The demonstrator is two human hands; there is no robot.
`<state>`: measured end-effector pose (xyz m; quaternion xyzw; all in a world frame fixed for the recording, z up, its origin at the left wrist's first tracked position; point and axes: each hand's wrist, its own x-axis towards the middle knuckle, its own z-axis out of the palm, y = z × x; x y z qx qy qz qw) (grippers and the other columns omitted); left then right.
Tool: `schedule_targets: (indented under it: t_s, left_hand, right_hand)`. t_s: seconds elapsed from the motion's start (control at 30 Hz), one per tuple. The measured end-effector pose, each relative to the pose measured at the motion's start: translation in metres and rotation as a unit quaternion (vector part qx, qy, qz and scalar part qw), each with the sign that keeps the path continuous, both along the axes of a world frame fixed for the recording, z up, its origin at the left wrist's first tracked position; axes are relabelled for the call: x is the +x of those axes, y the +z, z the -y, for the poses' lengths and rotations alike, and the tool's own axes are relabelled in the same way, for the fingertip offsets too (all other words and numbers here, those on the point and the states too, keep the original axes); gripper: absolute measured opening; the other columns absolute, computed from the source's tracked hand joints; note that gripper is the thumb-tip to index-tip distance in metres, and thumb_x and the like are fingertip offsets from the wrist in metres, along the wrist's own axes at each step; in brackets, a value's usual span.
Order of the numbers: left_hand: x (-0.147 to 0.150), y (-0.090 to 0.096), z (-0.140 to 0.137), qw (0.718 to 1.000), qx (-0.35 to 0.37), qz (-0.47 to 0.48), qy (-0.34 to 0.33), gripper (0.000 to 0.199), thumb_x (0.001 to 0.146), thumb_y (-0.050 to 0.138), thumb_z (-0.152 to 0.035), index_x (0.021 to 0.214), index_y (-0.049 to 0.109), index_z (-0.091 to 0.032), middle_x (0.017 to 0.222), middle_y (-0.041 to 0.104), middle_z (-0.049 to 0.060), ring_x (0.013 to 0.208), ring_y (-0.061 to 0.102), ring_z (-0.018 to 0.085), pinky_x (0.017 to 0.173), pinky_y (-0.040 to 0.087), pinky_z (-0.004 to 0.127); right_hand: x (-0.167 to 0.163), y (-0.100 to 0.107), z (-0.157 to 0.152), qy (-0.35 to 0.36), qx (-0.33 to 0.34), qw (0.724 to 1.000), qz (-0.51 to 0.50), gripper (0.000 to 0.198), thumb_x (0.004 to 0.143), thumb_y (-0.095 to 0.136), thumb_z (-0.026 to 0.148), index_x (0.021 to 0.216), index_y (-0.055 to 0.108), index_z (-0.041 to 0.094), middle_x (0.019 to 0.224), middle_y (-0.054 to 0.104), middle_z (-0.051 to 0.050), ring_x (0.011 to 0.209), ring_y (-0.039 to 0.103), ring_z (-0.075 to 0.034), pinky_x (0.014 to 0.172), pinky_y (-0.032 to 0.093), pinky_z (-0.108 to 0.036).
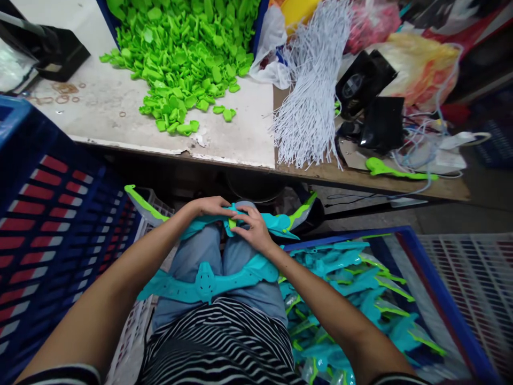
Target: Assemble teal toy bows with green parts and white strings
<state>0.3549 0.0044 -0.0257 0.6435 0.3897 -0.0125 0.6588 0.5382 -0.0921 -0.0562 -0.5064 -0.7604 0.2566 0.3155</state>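
A teal toy bow (276, 222) with grey-and-green curved ends lies across my thighs. My left hand (210, 206) is closed on its middle from the left, fingers pressed near the centre. From the right, my right hand (255, 229) pinches a small bright green plastic piece (232, 222) against that same middle part. The fingers partly cover the piece, so I cannot tell how deep it sits. Nearer my body, a second teal bow body (180, 287) rests on my lap, touched by neither hand.
Loose green pieces (180, 69) spill from a blue bin onto the worktable (240, 125). White strings (312, 91), a black box (382, 124) and a green bow limb (396, 170) lie to the right. Blue crates stand at left (24, 139) and right (436, 289), the right one holding several bows (352, 289).
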Motion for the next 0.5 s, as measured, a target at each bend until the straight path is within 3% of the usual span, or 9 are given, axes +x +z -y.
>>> schedule_targets:
  t_s: [0.13,0.23,0.4,0.5]
  left_hand:
    - [0.0,-0.003,0.0,0.996,0.076,-0.023,-0.034,0.047,0.057,0.072,-0.058,0.068,0.062,-0.013,0.058,0.054,-0.002,0.058,0.047,0.013,0.054,0.032,0.024]
    - [0.003,-0.004,0.0,0.99,0.13,-0.039,-0.034,0.043,0.056,0.074,-0.054,0.064,0.059,-0.014,0.055,0.049,-0.004,0.056,0.042,0.011,0.053,0.029,0.024]
    - [0.009,0.007,0.01,0.971,0.211,-0.097,-0.058,0.036,0.061,0.076,-0.047,0.071,0.062,-0.015,0.059,0.05,-0.004,0.06,0.046,0.013,0.055,0.03,0.023]
    - [0.004,0.015,0.03,0.933,0.319,-0.151,-0.063,0.034,0.072,0.071,-0.042,0.096,0.066,-0.018,0.08,0.062,0.002,0.075,0.056,0.018,0.062,0.036,0.023]
  right_hand:
    - [-0.004,-0.003,-0.003,-0.044,-0.073,0.996,0.001,0.054,0.065,0.08,0.038,0.111,0.06,0.022,0.113,0.063,-0.01,0.107,0.057,-0.028,0.092,0.046,-0.046]
    - [-0.007,-0.004,-0.006,-0.059,-0.084,0.993,0.05,0.067,0.062,0.082,0.039,0.12,0.055,0.021,0.116,0.063,-0.011,0.109,0.056,-0.031,0.092,0.043,-0.048]
    - [-0.009,-0.001,-0.004,-0.043,-0.043,0.991,0.122,0.069,0.067,0.077,0.042,0.127,0.052,0.018,0.119,0.061,-0.015,0.109,0.054,-0.034,0.089,0.042,-0.048]
    - [-0.009,0.009,0.01,-0.029,0.055,0.989,0.135,0.059,0.079,0.067,0.041,0.129,0.05,0.015,0.122,0.059,-0.018,0.114,0.051,-0.034,0.092,0.038,-0.048]
